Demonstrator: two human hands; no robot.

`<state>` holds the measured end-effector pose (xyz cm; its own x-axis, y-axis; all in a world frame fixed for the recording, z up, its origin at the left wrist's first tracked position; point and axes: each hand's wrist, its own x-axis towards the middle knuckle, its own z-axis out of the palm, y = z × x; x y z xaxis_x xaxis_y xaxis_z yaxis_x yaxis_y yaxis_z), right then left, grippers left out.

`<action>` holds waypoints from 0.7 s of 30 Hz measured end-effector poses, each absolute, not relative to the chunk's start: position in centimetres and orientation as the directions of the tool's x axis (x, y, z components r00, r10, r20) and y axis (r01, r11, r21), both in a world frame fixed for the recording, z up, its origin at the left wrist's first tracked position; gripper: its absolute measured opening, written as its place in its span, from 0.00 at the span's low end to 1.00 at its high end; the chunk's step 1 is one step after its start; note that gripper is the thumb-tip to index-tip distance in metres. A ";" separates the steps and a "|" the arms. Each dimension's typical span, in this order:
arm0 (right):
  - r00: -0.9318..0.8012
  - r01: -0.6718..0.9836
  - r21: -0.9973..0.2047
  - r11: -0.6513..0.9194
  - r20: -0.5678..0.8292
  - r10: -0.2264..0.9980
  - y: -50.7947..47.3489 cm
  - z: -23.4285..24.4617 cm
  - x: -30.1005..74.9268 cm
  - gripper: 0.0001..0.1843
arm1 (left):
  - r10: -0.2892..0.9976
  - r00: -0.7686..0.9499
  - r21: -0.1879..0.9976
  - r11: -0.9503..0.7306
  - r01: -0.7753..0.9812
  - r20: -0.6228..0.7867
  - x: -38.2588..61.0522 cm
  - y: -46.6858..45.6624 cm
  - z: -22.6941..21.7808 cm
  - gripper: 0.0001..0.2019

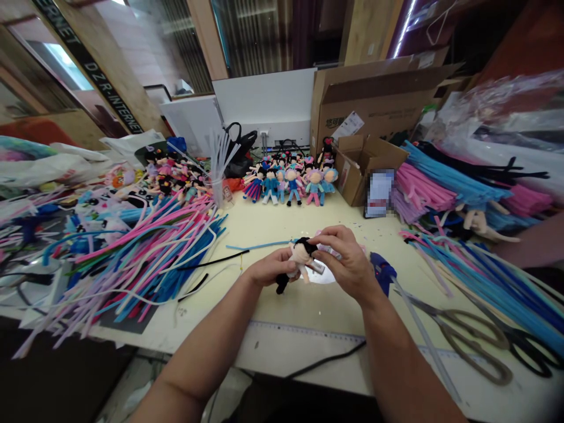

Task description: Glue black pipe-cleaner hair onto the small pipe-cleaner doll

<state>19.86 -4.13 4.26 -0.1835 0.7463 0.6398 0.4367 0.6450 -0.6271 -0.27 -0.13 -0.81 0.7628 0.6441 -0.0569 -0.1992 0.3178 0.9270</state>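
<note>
While the big cardboard box (379,100) stands open at the back of the counter (273,223), contents hidden, the smaller box (361,167) looks empty. Left hand (268,267) and right hand (346,258) both grip a little doll (302,254) above the counter.

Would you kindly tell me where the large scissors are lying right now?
In the head view, the large scissors lie on the table at the lower right, beside the blue glue gun and right of the right hand.
</note>
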 end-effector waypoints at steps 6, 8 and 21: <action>-0.177 0.418 -0.657 0.628 0.619 0.765 -4.2 4.2 19.7 0.11 | 0.649 0.758 0.920 0.331 -0.209 -0.061 -0.3 -0.2 -0.8 0.28; -0.175 0.350 -0.704 0.618 0.599 0.782 -4.2 4.2 19.9 0.12 | 0.662 0.747 0.918 0.329 -0.222 -0.056 -0.2 -0.2 -0.6 0.28; -0.131 0.154 -0.792 0.591 0.576 0.807 -4.0 3.9 19.5 0.13 | 0.678 0.732 0.903 0.352 -0.248 -0.063 -0.3 -0.4 -0.7 0.27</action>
